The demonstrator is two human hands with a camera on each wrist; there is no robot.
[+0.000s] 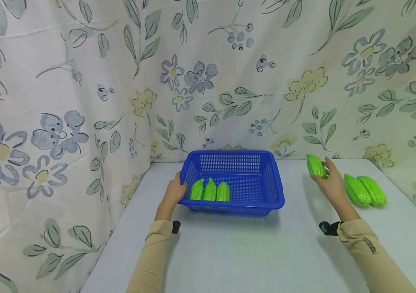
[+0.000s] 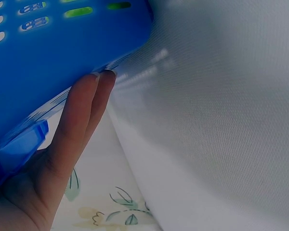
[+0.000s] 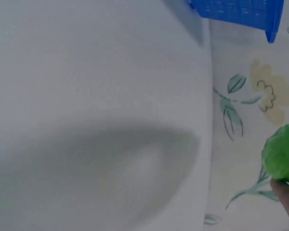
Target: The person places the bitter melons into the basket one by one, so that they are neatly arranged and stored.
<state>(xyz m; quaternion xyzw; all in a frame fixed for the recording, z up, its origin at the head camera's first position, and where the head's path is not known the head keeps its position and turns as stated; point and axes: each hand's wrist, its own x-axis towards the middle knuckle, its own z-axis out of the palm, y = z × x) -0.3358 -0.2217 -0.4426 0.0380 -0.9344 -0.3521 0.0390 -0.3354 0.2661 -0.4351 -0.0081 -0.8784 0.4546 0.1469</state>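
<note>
A blue plastic basket with slotted walls sits on the table. Its left rim is held by my left hand; in the left wrist view, the fingers lie against the basket's outer wall. Three bright green ridged gourds stand side by side in the basket's front left corner. To the right, my right hand grips another green gourd, raised above the table with its pointed tip up. The right wrist view catches part of this gourd with a fingertip at its lower side.
Two more green gourds lie side by side on the white table, right of my right hand. A floral curtain hangs behind the table and along its left side.
</note>
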